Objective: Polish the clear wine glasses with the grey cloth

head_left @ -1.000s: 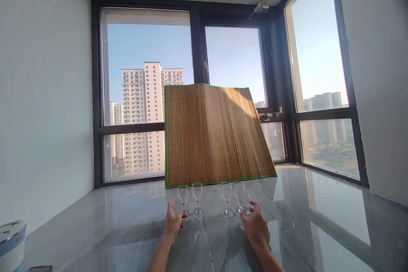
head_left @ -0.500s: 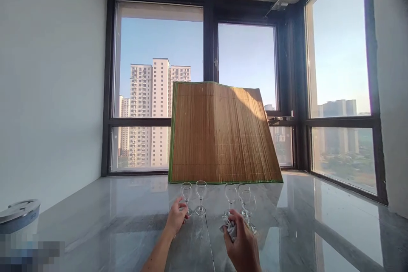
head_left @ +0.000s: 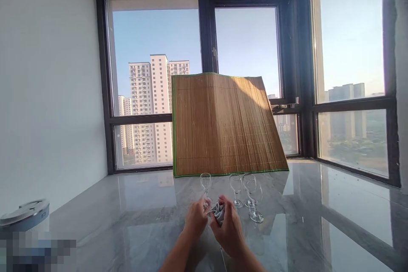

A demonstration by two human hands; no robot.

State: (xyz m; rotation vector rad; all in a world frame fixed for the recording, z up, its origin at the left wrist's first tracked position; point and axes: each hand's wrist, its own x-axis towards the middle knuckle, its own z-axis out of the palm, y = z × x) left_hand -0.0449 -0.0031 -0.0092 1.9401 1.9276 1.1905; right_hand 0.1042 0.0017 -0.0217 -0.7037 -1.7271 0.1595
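Observation:
My left hand (head_left: 196,216) is closed on a small stemmed glass, mostly hidden by the fingers and the cloth. Against it, my right hand (head_left: 228,225) grips a crumpled grey cloth (head_left: 218,213), and the two hands almost meet. Just behind the left fingers stands another clear stemmed glass (head_left: 205,182), its lower part partly covered. To the right of the cloth, a stemmed glass (head_left: 236,183) stands upright near two more, one at the back (head_left: 249,182) and one in front (head_left: 256,216).
A glossy grey marble surface (head_left: 134,221) spreads below the hands. Behind the glasses, a folded bamboo mat (head_left: 223,127) with green edging leans against the dark-framed window (head_left: 208,29). A lidded cup (head_left: 27,212) stands at the left.
My left hand has moved right with a glass from the left pair, towards the cloth. My right hand has come left with the cloth to meet it. The view has shifted slightly.

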